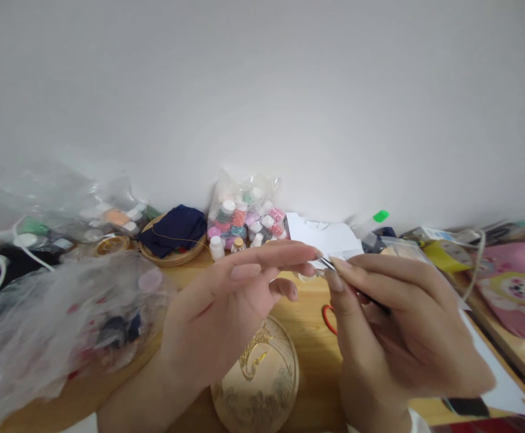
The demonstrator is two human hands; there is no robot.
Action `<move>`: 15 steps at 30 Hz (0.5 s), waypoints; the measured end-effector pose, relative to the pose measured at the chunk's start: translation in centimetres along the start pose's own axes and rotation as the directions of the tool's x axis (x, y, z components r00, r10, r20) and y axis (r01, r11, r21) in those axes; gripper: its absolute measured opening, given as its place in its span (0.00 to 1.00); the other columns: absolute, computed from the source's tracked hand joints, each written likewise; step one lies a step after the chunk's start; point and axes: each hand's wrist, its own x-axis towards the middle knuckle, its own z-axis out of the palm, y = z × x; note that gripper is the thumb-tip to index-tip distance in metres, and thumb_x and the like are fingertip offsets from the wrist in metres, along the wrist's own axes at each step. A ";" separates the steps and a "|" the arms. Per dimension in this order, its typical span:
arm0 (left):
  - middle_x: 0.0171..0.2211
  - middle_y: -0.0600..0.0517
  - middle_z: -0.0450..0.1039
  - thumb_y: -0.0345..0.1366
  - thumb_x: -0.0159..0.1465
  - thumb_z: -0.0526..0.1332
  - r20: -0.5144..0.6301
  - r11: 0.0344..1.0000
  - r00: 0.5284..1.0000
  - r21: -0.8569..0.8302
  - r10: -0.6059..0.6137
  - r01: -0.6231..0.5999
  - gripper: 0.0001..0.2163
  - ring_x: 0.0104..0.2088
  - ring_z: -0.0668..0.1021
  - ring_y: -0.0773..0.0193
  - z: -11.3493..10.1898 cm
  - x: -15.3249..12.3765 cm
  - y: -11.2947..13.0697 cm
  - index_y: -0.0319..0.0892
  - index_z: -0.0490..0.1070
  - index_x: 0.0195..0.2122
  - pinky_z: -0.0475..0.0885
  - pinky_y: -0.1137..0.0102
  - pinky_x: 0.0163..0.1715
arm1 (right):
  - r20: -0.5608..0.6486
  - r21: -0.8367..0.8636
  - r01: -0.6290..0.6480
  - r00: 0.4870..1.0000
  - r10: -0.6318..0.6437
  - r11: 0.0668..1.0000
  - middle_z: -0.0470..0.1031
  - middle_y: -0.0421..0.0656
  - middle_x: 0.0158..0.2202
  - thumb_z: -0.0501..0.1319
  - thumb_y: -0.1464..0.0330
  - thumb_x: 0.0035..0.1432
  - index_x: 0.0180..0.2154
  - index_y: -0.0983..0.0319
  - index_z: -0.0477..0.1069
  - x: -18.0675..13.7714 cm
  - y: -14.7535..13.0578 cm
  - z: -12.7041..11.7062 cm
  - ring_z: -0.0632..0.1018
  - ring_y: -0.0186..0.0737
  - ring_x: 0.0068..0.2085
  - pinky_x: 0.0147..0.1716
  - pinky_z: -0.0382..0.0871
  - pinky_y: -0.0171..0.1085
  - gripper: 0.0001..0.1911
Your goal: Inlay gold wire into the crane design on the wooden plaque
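My right hand (392,325) pinches slim dark metal tweezers (328,263) between thumb and fingers. Their tips meet the end of the index finger of my left hand (226,313). That hand is held palm up with its fingers stretched and apart; anything tiny on the fingertip is too small to make out. Below both hands lies a round cream disc (262,385) with raised gold lines and grey wave-like patterns, partly covered by my left hand. A red loop (328,319) shows just left of my right thumb.
Clear bags of small bottles (244,216) stand against the wall. To their left is a round wooden tray (172,258) with dark blue cloth (178,228). Plastic bags (64,319) crowd the left; white papers (323,234) and a pink pouch (519,288) are on the right.
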 end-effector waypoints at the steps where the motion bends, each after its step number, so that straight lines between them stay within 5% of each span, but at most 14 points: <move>1: 0.48 0.52 0.82 0.38 0.64 0.62 -0.007 1.000 1.000 0.009 -0.003 0.003 0.12 0.50 0.75 0.57 0.0 0.0 0.0 0.43 0.84 0.43 0.71 0.68 0.46 | -0.001 -0.007 -0.002 1.000 0.002 1.000 0.81 0.43 0.37 0.66 0.79 0.59 0.44 0.58 0.79 0.0 0.0 0.0 0.80 0.38 0.33 0.30 0.80 0.38 0.14; 15: 0.48 0.50 0.81 0.39 0.64 0.60 -0.012 0.997 1.000 0.069 -0.015 0.016 0.13 0.49 0.75 0.54 -0.2 -0.1 0.2 0.45 0.84 0.44 0.69 0.65 0.45 | -0.004 0.014 0.011 1.000 -0.011 1.000 0.80 0.42 0.36 0.66 0.80 0.58 0.44 0.58 0.78 0.0 0.3 0.1 0.80 0.38 0.34 0.29 0.78 0.37 0.15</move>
